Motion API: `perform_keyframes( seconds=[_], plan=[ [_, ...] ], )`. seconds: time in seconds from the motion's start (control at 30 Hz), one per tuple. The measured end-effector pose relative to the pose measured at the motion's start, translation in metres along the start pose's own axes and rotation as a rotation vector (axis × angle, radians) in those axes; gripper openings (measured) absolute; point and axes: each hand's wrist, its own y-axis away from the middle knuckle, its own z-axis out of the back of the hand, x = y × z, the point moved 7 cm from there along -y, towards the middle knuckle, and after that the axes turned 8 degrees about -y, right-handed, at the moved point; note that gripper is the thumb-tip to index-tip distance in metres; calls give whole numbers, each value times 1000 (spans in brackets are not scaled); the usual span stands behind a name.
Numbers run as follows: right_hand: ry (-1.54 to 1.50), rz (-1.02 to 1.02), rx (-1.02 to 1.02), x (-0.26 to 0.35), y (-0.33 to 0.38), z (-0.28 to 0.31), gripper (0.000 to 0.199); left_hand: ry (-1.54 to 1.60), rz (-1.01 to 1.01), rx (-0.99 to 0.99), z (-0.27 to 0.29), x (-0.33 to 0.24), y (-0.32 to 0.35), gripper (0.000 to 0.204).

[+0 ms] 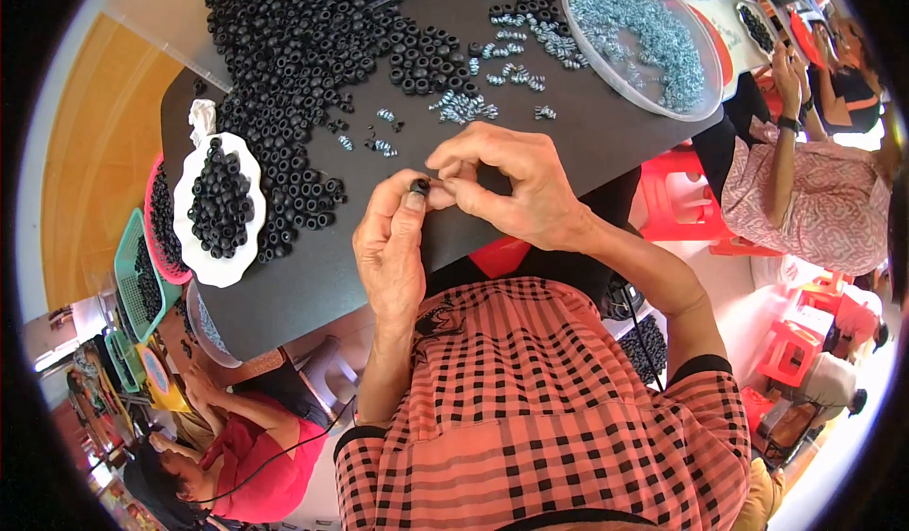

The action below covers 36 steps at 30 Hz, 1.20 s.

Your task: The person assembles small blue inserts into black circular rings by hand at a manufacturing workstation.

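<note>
My left hand (390,252) pinches a small black hollow plastic piece (419,186) between thumb and forefinger, over the near edge of the dark table (606,124). Close against it, my right hand (530,190) has thumb and fingertips pressed together; whatever lies between them is too small to make out. Just beyond the hands sit a few small black bits (371,133) and a cluster of small metal coil springs (462,108). A large heap of round black hollow pieces (284,58) spreads over the table's far left.
A clear round tub (684,113) of springs stands at the far right. On the left are a white scalloped plate (223,274) of black pieces, a pink basket (154,233) and a green basket (133,290). Co-workers sit on both sides; a red stool (677,200) stands right.
</note>
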Motion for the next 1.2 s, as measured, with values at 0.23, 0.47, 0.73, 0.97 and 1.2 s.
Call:
perform_keyframes(
  seconds=[0.23,0.47,0.73,0.97,1.2],
  plan=[
    [80,45,-45,3,21,2,19,-424,-35,6,-12,-12,9,18],
    [410,18,-163,12,22,54,15,-434,-124,44,-18,-16,5,15],
    [700,128,71,-2,-4,30,14,-430,-33,15,-16,-12,8,18],
    [862,128,52,-15,-7,23,13,-420,-89,27,-14,-16,7,18],
    [749,-3,5,-14,-1,29,12,-379,-114,42,-15,-17,6,17]
  ],
)
